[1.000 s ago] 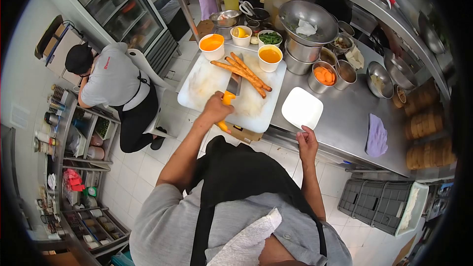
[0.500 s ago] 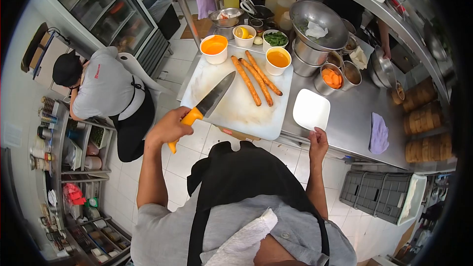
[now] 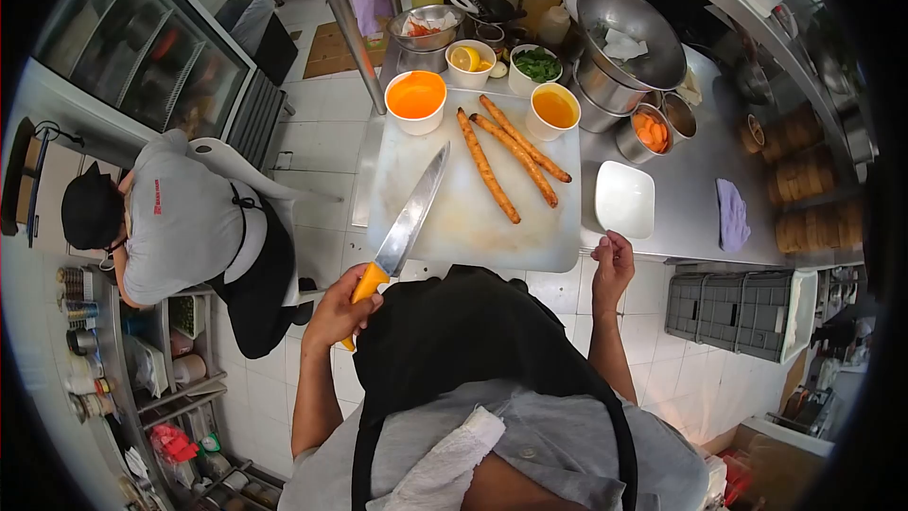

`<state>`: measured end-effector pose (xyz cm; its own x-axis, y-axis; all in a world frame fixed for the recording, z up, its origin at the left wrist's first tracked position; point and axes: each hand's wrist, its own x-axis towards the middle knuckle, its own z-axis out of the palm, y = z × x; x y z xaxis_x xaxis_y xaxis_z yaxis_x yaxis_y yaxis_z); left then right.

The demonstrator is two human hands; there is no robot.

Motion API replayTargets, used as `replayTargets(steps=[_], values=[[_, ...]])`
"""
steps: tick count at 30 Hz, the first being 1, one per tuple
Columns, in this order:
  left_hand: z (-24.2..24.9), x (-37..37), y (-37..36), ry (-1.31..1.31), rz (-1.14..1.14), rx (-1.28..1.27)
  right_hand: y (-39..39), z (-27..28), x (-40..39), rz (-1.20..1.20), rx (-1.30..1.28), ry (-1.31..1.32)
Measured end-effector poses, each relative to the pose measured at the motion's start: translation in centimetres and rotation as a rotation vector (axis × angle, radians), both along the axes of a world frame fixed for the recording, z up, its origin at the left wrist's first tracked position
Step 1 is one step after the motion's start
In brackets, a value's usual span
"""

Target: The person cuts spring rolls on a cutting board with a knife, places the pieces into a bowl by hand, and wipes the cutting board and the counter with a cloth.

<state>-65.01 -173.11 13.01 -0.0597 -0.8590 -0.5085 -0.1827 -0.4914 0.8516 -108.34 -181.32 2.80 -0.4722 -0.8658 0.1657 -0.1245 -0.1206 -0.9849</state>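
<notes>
My left hand (image 3: pixel 344 307) is closed around the orange handle of a kitchen knife (image 3: pixel 416 208). The blade points up and away, over the left part of a white cutting board (image 3: pixel 454 237). Three long browned fried sticks (image 3: pixel 512 153) lie on the board, to the right of the blade. At the near edge of the steel counter, my right hand (image 3: pixel 613 270) has its fingers curled together by the near corner of a white square dish (image 3: pixel 625 201). I cannot make out whether they touch it or pinch something small.
Behind the board stand tubs of orange sauce (image 3: pixel 415 96), amber sauce (image 3: pixel 554 108), lemon pieces (image 3: pixel 470 59) and green herbs (image 3: pixel 535 66). Sliced carrots (image 3: pixel 651 132) and a large steel bowl (image 3: pixel 632 36) are to the right. A purple cloth (image 3: pixel 731 215) lies on the counter. A person (image 3: pixel 184 218) bends at left.
The view has shifted and turned slightly. The knife has swung more upright, its handle nearer my apron. My right hand stays by the dish. The person at left bends lower.
</notes>
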Motion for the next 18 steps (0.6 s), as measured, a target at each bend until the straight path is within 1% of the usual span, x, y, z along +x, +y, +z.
replayTargets(steps=[2, 4, 8, 11, 14, 17, 18], values=[[-1.2, 1.1, -0.9, -0.090, -0.065, 0.002, -0.2, 0.4, 2.2, 0.041, 0.019, -0.025], [-0.6, 1.4, -1.7, -0.084, -0.073, 0.045, -0.4, 1.0, 4.0, 0.104, 0.036, -0.032], [-1.9, 2.0, -2.6, -0.055, -0.088, 0.045, -1.6, 1.1, 6.8, 0.209, 0.046, 0.129], [-4.3, 1.7, -2.7, -0.057, -0.056, 0.032, -3.3, 3.7, 9.8, 0.321, 0.089, 0.398], [-4.3, 0.5, -2.9, -0.079, -0.029, 0.055, -6.1, 3.3, 12.3, 0.333, -0.082, 0.692], [-4.5, -0.5, -2.8, -0.059, 0.004, 0.053, -8.2, 4.3, 13.7, 0.368, -0.025, 0.959], [-4.6, -0.7, -2.8, -0.052, 0.012, 0.049, -8.9, 3.6, 13.8, 0.385, 0.010, 1.020]])
